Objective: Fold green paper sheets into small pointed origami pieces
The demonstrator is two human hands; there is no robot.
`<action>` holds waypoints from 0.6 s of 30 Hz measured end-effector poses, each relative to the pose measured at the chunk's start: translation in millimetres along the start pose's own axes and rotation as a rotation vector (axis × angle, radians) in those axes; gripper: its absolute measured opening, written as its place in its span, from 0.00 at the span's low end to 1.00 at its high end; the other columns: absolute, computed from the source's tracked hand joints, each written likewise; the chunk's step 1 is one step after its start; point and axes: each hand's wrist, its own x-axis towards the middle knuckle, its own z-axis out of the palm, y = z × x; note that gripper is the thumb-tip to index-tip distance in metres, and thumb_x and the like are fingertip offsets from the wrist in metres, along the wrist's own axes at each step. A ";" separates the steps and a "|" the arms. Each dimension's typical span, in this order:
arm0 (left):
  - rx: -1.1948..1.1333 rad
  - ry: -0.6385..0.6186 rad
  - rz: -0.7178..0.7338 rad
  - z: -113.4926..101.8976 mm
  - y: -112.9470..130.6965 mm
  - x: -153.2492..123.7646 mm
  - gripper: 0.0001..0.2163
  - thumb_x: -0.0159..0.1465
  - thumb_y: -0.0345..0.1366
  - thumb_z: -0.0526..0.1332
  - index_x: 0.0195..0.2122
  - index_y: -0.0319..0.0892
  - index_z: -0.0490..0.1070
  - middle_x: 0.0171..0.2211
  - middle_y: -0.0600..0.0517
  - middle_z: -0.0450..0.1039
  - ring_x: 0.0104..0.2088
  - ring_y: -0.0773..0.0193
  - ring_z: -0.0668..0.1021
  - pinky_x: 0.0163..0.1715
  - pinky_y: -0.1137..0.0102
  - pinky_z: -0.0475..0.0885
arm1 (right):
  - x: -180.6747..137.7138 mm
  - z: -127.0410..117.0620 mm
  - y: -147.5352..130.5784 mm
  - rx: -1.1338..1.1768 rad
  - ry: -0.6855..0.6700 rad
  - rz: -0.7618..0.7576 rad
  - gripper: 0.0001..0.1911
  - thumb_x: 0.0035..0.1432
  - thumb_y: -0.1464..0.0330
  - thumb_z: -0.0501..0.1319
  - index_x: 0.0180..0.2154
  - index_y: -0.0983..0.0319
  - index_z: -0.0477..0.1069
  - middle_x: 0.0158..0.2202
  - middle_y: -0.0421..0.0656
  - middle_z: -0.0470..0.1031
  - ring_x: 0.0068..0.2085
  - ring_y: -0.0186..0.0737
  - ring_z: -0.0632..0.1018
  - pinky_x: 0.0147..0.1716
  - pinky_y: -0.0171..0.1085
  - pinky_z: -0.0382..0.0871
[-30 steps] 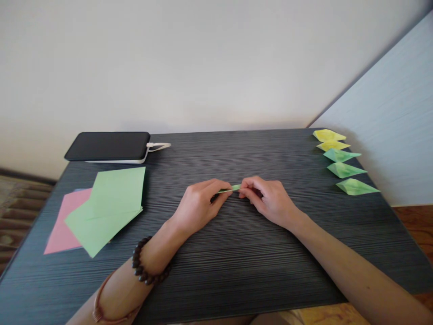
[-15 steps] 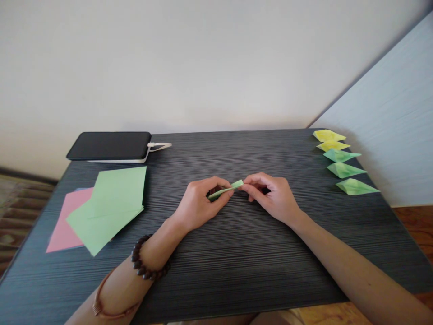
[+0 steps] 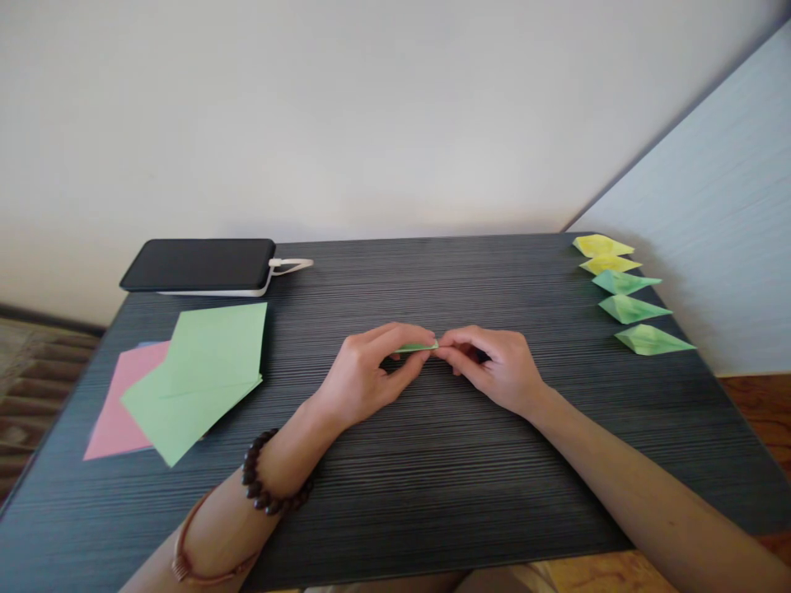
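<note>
Between my two hands is a small folded piece of green paper, seen nearly edge-on and largely covered by fingers. My left hand pinches it between the thumb below and the fingers above. At its right end, the thumb and fingertips of my right hand are closed on the tip. Both hands are just above the dark table, fingertips almost meeting. A dark bead bracelet circles my left wrist.
At the left lie green paper sheets over a pink sheet. Behind them a black phone rests on a white block with a white cable. Folded yellow paper pieces and green paper pieces line the table's right side.
My left fingers have slid right along the folded paper toward its tip, covering more of it. The paper lies flatter now, and my right hand has shifted slightly, still pinching the end.
</note>
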 end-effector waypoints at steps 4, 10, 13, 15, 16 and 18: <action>-0.025 -0.015 0.002 -0.3 -0.2 -0.2 0.06 0.62 0.29 0.58 0.39 0.42 0.71 0.41 0.50 0.77 0.42 0.66 0.78 0.45 0.70 0.72 | -0.2 0.5 0.5 0.001 0.010 -0.028 0.05 0.60 0.66 0.60 0.34 0.60 0.72 0.25 0.36 0.77 0.20 0.27 0.72 0.23 0.28 0.65; -0.038 -0.045 -0.134 -2.4 4.5 1.8 0.04 0.61 0.30 0.58 0.35 0.41 0.72 0.37 0.52 0.78 0.38 0.65 0.79 0.42 0.71 0.73 | -1.5 1.8 0.1 -0.016 0.030 -0.064 0.05 0.60 0.65 0.59 0.35 0.59 0.73 0.25 0.36 0.78 0.20 0.27 0.73 0.23 0.29 0.65; -0.040 -0.033 -0.227 -4.1 7.2 3.2 0.04 0.60 0.32 0.60 0.34 0.41 0.73 0.34 0.52 0.78 0.35 0.65 0.79 0.38 0.72 0.74 | -1.7 1.7 -1.0 -0.033 0.036 -0.084 0.05 0.60 0.66 0.60 0.36 0.59 0.73 0.26 0.36 0.78 0.21 0.28 0.74 0.23 0.29 0.66; -0.035 -0.001 -0.253 -5.2 8.4 3.6 0.03 0.59 0.32 0.61 0.33 0.41 0.74 0.32 0.53 0.78 0.33 0.66 0.79 0.36 0.73 0.74 | -1.6 1.4 -1.9 -0.040 0.047 -0.097 0.05 0.59 0.66 0.60 0.37 0.59 0.72 0.26 0.36 0.78 0.21 0.28 0.74 0.23 0.29 0.66; -0.036 0.012 -0.258 -5.8 8.8 3.5 0.03 0.58 0.32 0.62 0.33 0.41 0.74 0.32 0.54 0.78 0.32 0.67 0.78 0.34 0.74 0.74 | -1.5 1.3 -2.4 -0.042 0.051 -0.103 0.04 0.59 0.66 0.60 0.37 0.59 0.72 0.26 0.35 0.78 0.21 0.27 0.74 0.24 0.29 0.66; -0.045 0.022 -0.262 -6.9 9.7 3.1 0.03 0.58 0.32 0.63 0.33 0.41 0.74 0.31 0.54 0.78 0.31 0.68 0.78 0.33 0.75 0.74 | -1.4 1.2 -3.8 -0.039 0.055 -0.104 0.04 0.59 0.67 0.60 0.36 0.59 0.72 0.25 0.35 0.77 0.20 0.27 0.73 0.23 0.29 0.65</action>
